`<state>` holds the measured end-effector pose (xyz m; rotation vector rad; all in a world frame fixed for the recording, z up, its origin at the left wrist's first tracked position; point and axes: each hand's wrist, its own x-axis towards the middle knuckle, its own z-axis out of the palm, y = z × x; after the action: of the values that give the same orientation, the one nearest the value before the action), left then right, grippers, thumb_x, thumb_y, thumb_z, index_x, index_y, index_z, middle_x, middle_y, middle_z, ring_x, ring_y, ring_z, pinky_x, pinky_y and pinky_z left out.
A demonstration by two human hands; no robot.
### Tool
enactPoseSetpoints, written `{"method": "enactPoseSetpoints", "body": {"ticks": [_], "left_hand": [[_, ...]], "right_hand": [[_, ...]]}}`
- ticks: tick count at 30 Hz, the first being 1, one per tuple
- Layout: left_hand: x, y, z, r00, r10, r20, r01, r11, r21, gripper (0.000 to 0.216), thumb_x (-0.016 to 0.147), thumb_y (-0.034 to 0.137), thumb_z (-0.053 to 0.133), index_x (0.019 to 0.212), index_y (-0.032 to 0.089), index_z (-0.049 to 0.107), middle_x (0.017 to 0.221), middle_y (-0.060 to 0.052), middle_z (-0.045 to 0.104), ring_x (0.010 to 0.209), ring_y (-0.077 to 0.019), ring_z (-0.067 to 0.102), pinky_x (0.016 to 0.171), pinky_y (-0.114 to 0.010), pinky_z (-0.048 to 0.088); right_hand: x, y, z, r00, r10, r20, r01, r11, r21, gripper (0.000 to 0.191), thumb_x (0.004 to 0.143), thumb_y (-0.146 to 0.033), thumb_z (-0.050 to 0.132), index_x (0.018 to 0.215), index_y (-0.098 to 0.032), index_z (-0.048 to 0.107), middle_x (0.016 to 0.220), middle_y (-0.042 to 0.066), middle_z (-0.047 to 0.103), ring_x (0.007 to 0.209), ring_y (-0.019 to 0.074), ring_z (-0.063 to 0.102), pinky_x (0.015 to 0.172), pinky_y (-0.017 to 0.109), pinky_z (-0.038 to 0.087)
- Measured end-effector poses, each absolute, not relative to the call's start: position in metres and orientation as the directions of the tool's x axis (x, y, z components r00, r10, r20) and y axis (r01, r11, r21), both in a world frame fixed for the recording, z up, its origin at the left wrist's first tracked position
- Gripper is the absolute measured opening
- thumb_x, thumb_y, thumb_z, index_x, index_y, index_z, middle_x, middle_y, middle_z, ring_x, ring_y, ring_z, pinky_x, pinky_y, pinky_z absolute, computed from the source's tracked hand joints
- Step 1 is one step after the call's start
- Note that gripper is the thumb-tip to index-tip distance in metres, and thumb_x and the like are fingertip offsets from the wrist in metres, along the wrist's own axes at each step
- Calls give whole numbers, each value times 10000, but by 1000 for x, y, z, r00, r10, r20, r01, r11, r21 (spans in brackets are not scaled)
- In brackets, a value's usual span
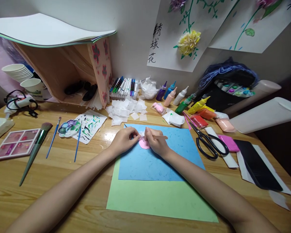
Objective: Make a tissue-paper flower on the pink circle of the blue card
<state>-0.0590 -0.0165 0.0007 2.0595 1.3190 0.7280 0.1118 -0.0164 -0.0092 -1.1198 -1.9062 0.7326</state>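
My two hands meet over a blue paper sheet [174, 145] that lies on a larger green sheet [160, 197]. My left hand [124, 139] is closed, its fingertips pinching a small white paper piece at the edge of a flat pink clay patch [143, 143]. My right hand [156, 142] is closed round a thin wooden stick [161, 137] that lies level and points right, its working end hidden by the fingers over the pink clay.
Black scissors [208, 142], pink and orange clay packs and paint bottles [181, 97] lie right of the sheets. White paper squares [124, 110] and markers [123, 86] sit behind. Brushes [53, 137], a palette [16, 142] and a painted scrap lie at left. A black sheet [257, 166] is far right.
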Motion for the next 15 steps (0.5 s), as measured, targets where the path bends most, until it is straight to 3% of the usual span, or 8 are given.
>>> {"method": "enactPoseSetpoints", "body": {"ticks": [7, 15], "left_hand": [[-59, -18, 0, 367, 922, 127, 631, -347, 694, 175, 801, 309, 522, 736, 165, 598, 697, 1, 598, 611, -106, 498, 564, -227, 356], [-59, -17, 0, 364, 924, 121, 640, -342, 688, 199, 817, 332, 509, 737, 167, 587, 701, 4, 598, 608, -104, 496, 564, -226, 350]], "right_hand": [[115, -18, -9, -354, 823, 443, 430, 564, -705, 447, 956, -320, 257, 566, -202, 442, 510, -9, 472, 509, 117, 475, 578, 252, 367], [111, -18, -7, -319, 871, 375, 457, 487, -744, 451, 953, -321, 279, 549, -199, 439, 492, -7, 475, 493, 115, 474, 568, 258, 372]]}}
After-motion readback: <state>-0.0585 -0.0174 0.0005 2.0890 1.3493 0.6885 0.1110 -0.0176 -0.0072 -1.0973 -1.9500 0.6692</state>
